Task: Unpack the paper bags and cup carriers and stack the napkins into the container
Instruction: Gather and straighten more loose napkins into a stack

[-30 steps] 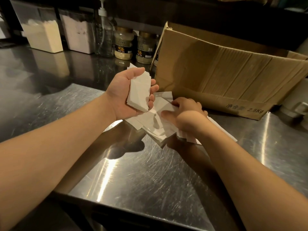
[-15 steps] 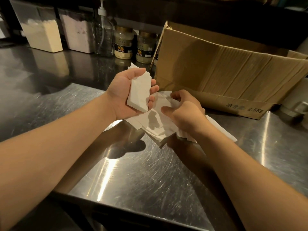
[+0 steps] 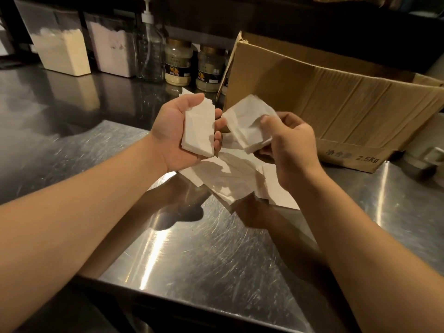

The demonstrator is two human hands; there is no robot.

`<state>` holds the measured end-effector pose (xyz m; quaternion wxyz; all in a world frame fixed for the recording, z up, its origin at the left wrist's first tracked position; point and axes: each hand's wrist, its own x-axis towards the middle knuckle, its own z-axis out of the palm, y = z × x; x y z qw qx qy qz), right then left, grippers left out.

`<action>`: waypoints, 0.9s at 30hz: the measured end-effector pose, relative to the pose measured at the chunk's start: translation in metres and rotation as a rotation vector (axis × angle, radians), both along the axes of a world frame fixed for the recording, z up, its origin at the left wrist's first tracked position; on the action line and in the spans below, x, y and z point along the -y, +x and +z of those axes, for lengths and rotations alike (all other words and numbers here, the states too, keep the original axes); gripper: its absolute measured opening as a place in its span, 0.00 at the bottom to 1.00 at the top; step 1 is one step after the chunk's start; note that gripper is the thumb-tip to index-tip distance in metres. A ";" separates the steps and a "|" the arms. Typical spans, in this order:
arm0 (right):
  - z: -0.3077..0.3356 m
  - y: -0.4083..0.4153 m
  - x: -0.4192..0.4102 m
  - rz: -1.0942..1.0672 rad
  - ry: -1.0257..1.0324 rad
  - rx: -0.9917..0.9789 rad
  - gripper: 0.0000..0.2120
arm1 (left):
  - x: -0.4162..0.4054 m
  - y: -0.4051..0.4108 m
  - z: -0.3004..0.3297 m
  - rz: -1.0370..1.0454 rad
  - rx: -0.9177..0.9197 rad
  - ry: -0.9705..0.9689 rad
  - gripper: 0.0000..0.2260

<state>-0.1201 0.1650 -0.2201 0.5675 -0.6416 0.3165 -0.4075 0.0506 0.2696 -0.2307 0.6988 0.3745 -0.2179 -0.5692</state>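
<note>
My left hand (image 3: 173, 135) holds a small stack of white napkins (image 3: 199, 131) upright in its palm, fingers curled round the far edge. My right hand (image 3: 290, 150) pinches another few napkins (image 3: 247, 123) between thumb and fingers, lifted just right of the left hand's stack. Under both hands a loose pile of white napkins (image 3: 230, 179) lies spread on the steel counter (image 3: 192, 255).
An open brown cardboard box (image 3: 336, 111) stands right behind the hands. Along the back left are two tubs of powder (image 3: 62, 49), a pump bottle (image 3: 150, 51) and two jars (image 3: 179, 66). A white object (image 3: 427, 155) sits at the far right edge.
My right hand has lifted off the pile with a few napkins and brought them up beside the left hand's stack. The left hand has stayed in place.
</note>
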 end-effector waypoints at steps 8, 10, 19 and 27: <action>-0.007 0.003 0.001 0.052 -0.084 -0.567 0.10 | 0.002 0.004 -0.003 0.040 -0.022 0.005 0.20; -0.010 0.005 0.002 0.047 -0.136 -0.577 0.13 | 0.002 0.003 -0.002 0.050 -0.008 0.017 0.20; -0.017 0.007 0.001 0.012 -0.306 -0.537 0.08 | 0.001 0.002 -0.002 0.027 -0.018 0.028 0.20; -0.003 0.002 -0.004 0.202 0.116 -0.129 0.07 | 0.001 -0.005 0.000 0.026 0.050 0.048 0.20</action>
